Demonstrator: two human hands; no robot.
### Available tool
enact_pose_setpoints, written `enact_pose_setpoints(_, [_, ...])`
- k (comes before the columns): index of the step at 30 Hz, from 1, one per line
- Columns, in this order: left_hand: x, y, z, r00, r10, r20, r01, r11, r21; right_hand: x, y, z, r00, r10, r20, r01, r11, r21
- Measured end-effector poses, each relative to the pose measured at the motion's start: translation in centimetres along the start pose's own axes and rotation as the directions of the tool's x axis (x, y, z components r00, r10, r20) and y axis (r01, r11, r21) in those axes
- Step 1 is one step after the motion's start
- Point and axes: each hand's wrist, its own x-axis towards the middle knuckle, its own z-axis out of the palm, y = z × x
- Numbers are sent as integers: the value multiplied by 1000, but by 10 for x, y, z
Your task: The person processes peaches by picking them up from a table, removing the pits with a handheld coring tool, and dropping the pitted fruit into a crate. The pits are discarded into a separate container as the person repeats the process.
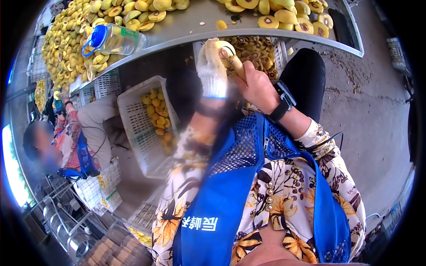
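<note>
My left hand (212,68), in a white knitted glove, is closed around a yellow fruit half (226,48) just below the metal table's edge. My bare right hand (258,86) grips the light wooden handle of a tool (238,68), whose curved head meets the fruit. Under both hands stands a crate of fruit pieces with brown centres (255,53). Halved yellow fruit (286,17) lies on the table above.
A large heap of fruit halves (66,40) and a blue-capped bottle (120,40) are at the upper left. A white crate (137,128) with yellow fruit stands left of my legs. Another person (73,142) sits at far left.
</note>
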Motion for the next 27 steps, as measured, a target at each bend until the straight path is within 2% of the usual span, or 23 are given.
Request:
enact_pose_setpoints(3, [-10,5,11,990,141,6,-141,989,50,-5,-3,2,1000,0,-2,0,1000,5])
enact_pose_setpoints(6, [-11,6,13,991,132,-35,-128,987,102,-8,-3,6,1000,-18,21,18,999,26])
enact_pose_setpoints(9, [-11,17,10,997,-43,-59,50,991,121,-10,-1,9,997,-25,75,24,1000,14])
enact_pose_setpoints(12, [1,26,-1,979,-199,47,188,966,180,-11,1,11,985,24,170,-27,1000,13])
enact_pose_setpoints(13, [4,31,-4,945,-308,109,287,943,170,-9,2,11,974,56,220,-63,998,26])
enact_pose_setpoints(14, [8,33,-8,931,-327,161,285,929,238,-7,2,10,960,85,268,-98,994,37])
enact_pose_setpoints(17, [21,37,-28,863,-404,305,259,871,418,-1,4,12,965,-36,260,31,999,24])
enact_pose_setpoints(20, [19,40,-31,847,-428,315,389,903,180,8,4,7,949,-105,296,75,991,112])
enact_pose_setpoints(21, [19,39,-32,866,-418,273,402,908,117,10,5,14,962,-119,247,71,978,194])
enact_pose_setpoints(24, [14,27,-32,905,-404,134,416,906,-78,6,0,22,919,49,392,-178,937,300])
enact_pose_setpoints(25, [11,24,-27,927,-373,38,375,921,-104,7,-2,21,871,104,480,-293,895,338])
enact_pose_setpoints(27, [13,26,-23,957,-287,-49,285,958,-37,13,-12,16,736,190,650,-522,770,367])
